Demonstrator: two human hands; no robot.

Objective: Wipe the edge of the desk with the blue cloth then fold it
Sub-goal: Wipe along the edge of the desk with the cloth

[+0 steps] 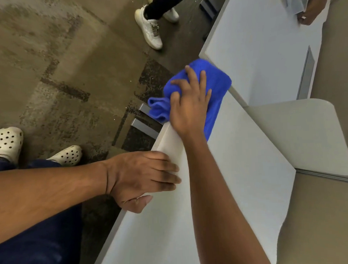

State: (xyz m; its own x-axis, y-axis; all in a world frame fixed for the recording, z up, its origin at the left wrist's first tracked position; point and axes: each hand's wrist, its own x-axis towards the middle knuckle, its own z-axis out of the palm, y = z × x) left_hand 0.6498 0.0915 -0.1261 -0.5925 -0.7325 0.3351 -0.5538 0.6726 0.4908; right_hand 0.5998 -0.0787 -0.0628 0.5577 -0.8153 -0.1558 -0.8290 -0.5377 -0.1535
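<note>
The blue cloth (217,84) lies bunched on the far corner of the white desk (241,178), partly hanging over its left edge. My right hand (190,105) presses down on the cloth with fingers curled into it. My left hand (143,179) rests on the desk's left edge nearer to me, fingers flat on top and thumb under the rim, holding nothing else.
A second white desk (265,48) stands beyond the corner, with a grey partition panel (301,134) to the right. Another person's white sneakers (150,27) stand on the carpet ahead, and a hand (311,12) holds a clear container at top right. My own feet in pale clogs (8,143) are at the left.
</note>
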